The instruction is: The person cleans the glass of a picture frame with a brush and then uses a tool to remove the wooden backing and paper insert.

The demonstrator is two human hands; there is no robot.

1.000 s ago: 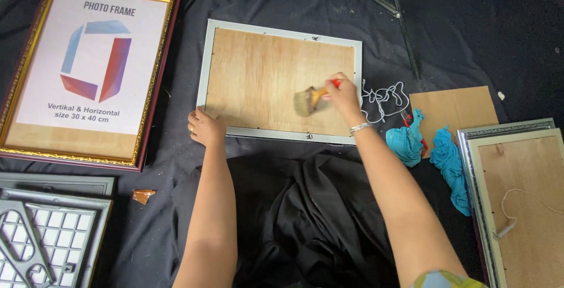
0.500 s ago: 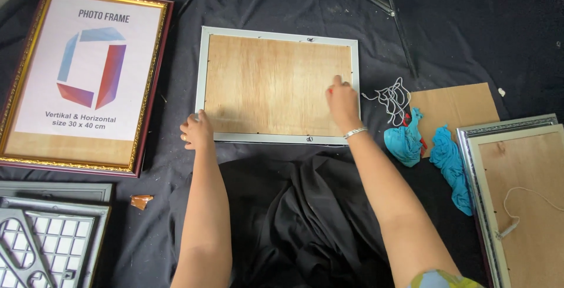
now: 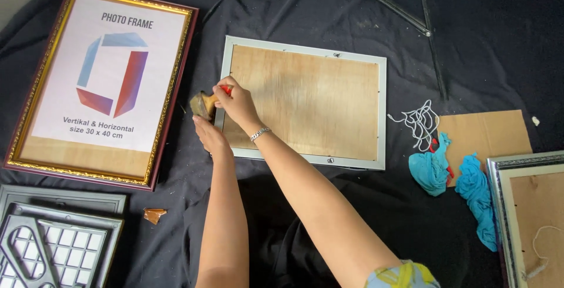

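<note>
The right hand (image 3: 236, 101) had its fingers curled tight around the red handle of a small brush (image 3: 204, 104), whose bristles sat at the left edge of the silver frame (image 3: 305, 96) that lay face down on the black cloth (image 3: 329, 17), its wooden backing board up. The left hand (image 3: 208, 135) rested just below the brush at that frame's lower left corner, fingers loosely bent and pressed against the edge, gripping nothing. A gold-trimmed photo frame (image 3: 97, 85) lay to the left, while white string (image 3: 418, 120), teal rags (image 3: 432, 170) and a cardboard piece (image 3: 487, 132) lay to the right
</note>
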